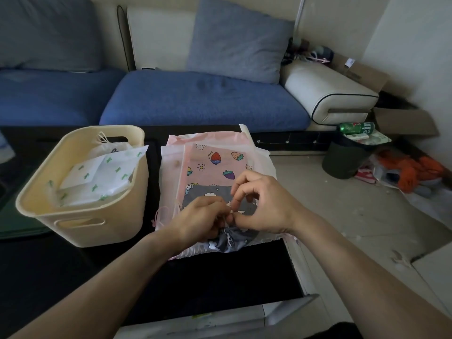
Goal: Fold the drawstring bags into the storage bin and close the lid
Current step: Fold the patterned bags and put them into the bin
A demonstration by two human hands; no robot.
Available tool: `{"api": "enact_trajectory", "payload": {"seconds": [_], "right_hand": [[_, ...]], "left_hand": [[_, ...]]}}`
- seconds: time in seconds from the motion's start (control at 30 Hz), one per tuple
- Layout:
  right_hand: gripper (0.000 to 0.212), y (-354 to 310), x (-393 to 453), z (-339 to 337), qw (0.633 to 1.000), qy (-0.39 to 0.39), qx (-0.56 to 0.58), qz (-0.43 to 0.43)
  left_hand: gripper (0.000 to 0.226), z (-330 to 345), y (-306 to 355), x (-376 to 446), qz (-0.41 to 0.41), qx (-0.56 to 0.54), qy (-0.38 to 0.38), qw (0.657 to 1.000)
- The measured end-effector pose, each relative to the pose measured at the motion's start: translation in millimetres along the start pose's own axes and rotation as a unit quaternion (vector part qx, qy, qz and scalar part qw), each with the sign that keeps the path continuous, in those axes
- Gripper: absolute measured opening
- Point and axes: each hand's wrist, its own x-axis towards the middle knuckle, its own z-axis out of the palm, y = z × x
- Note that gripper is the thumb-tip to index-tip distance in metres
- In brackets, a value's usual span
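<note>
Both hands meet over the grey cartoon-print drawstring bag [221, 195], which lies on top of the pile of bags [264, 165] just right of the cream storage bin [80, 228]. The left hand [199, 220] has its fingers curled in at the bag's gathered mouth, and the right hand [263, 204] pinches there too, thumb and forefinger together on what looks like the cord or the puckered hem; the exact thing pinched is too small to tell. Both forearms reach in from below, wrists level, knuckles up. The bag looks light, thin and floppy, so it should crease easily but slide about on the slick bags under it. Best hold, I judge, is at the corners or the bunched mouth, smoothing it flat before folding. Inside the bin sit folded white bags with green print [102, 174], so part of the job looks done. Under the grey one, a pink strawberry-print bag [220, 157] waits. No lid is in view.
</note>
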Motion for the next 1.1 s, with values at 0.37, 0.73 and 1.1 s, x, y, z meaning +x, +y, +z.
{"api": "enact_trajectory", "payload": {"seconds": [0.37, 0.73, 1.1], "right_hand": [[0.013, -3, 0, 5, 0.997, -0.007, 0.082, 0.015], [0.025, 5, 4, 16, 0.935, 0.04, 0.323, 0.141], [0.008, 12, 3, 21, 0.986, 0.0, 0.132, 0.098]], "left_hand": [[0.028, 1, 5, 1, 0.014, 0.023, -0.011, 1.0], [0.021, -2, 3, -3, 0.021, -0.038, -0.075, 0.996], [0.017, -12, 1, -7, 0.072, -0.073, -0.003, 0.995]]}}
